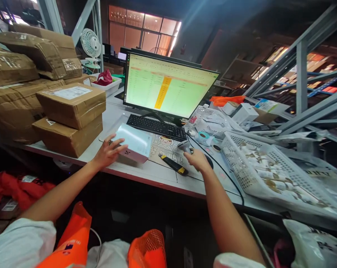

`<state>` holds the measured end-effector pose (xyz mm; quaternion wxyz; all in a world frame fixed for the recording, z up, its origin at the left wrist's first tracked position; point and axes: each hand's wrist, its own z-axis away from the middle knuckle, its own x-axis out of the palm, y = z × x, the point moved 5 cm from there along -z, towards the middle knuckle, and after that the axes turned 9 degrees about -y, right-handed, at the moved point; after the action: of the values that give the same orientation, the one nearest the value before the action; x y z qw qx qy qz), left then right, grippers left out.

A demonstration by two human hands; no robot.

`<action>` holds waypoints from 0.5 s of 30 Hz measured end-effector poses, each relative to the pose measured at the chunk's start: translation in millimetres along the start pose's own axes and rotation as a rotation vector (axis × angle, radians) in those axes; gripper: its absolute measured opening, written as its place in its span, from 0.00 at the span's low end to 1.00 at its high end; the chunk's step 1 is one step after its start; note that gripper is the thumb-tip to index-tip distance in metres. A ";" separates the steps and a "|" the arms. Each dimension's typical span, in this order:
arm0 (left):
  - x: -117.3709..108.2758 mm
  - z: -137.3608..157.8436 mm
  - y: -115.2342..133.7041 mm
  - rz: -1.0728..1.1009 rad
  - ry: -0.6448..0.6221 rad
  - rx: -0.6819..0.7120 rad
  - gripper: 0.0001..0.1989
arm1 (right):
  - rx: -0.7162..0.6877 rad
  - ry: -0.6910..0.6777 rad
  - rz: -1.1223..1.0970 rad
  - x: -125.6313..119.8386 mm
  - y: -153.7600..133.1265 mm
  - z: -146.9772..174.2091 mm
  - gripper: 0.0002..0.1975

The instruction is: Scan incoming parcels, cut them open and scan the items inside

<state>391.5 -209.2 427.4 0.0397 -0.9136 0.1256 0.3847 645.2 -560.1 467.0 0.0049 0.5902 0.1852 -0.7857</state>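
My left hand (109, 152) has its fingers wrapped over the left side of a white box (136, 140), which is tilted at the front of the desk. In my right hand (196, 159) is a grey handheld barcode scanner (184, 145), its head pointing left toward the box. A black and yellow utility knife (174, 164) lies on the desk between my hands, on a mat (157, 150) with cartoon drawings. Behind the box stand a black keyboard (157, 126) and a monitor (171, 87) that shows a spreadsheet with an orange column.
Cardboard boxes (73, 100) are stacked on the left. To the right, a white perforated basket (241, 175) holds several small rolled items, and a black cable (226, 169) runs beside it. Tape rolls (204, 135) lie near the keyboard. Metal shelving (301, 78) rises at the right.
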 end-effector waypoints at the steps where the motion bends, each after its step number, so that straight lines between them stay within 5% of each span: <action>1: 0.5 3.7 4.3 -0.042 -0.009 0.038 0.26 | -0.062 -0.050 -0.072 -10.6 -5.3 4.7 0.15; 6: 6.7 16.9 11.4 -0.093 -0.026 0.129 0.28 | -0.347 -0.360 -0.222 -54.4 -48.2 38.5 0.23; 11: 8.1 17.7 7.8 -0.064 -0.054 0.085 0.28 | -0.309 -0.588 -0.268 -56.4 -79.7 57.7 0.27; 15: -2.9 11.6 6.4 0.043 -0.095 0.051 0.30 | -0.306 -0.572 -0.258 -44.5 -80.5 47.4 0.24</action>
<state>379.7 -212.8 421.5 0.0604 -0.8902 0.1530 0.4249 596.6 -508.5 542.5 0.0458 0.3103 0.3651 -0.8765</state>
